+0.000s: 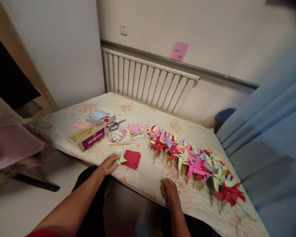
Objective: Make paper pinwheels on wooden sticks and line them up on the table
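My left hand point(110, 164) is closed on a pale green paper pinwheel point(120, 157), pinching it at the table's front edge. Right beside the pinwheel lies a stack of red paper squares point(132, 159) with cuts at the corners. My right hand point(169, 190) rests over the front edge with its fingers curled together; a tiny light speck shows at the fingertips, too small to name. Behind my left hand stands a clear round tub point(116, 135) with small shiny metal pieces. A few thin wooden sticks point(120, 144) lie in front of the tub.
Many finished pinwheels point(194, 166) on sticks fill the table's right side. A box of sticks point(92, 138), scissors point(115, 124), and coloured paper squares point(135, 129) lie at left and centre. A radiator point(148, 79) runs behind the table; a blue curtain point(268, 138) hangs at right.
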The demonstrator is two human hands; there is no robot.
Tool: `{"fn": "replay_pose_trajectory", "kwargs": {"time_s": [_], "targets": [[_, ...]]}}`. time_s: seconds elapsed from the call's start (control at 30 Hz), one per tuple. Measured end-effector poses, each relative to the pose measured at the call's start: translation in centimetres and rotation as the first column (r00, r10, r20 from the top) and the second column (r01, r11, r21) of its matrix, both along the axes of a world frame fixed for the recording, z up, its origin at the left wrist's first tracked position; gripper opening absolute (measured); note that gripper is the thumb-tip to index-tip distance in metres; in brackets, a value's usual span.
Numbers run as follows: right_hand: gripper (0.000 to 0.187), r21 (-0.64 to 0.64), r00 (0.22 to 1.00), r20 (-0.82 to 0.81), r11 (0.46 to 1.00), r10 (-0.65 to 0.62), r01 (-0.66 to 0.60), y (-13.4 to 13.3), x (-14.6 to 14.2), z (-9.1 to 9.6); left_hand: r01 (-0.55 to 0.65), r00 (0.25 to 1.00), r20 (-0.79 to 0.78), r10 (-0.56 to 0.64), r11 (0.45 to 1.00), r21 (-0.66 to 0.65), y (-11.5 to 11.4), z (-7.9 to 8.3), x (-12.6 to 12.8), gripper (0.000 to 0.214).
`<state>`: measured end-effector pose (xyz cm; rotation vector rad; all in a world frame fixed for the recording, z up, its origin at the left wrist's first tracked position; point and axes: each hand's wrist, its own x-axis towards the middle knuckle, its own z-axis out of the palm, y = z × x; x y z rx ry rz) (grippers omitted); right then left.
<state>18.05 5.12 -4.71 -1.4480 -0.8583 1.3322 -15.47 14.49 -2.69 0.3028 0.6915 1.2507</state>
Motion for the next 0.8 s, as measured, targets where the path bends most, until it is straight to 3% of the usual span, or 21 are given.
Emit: {"fn": "replay_pose_trajectory", "kwargs": {"time_s": [0.47, 0.8], "targets": [[0.036, 0.0, 0.999, 0.004, 0.999, -0.045, 0.045, -0.11, -0.66, 0.47, 0.047, 0.999, 0.018, -0.048, 0.997, 0.059, 0.07, -0.65, -0.41, 0.027], [0.037, -0.013, 0.998, 0.047, 0.999, -0.048, 0.048, 0.17, -0.78, 0.46, 0.041, 0.999, 0.023, -0.041, 0.999, 0.029, 0.0, -0.67, -0.46, 0.03]]}}
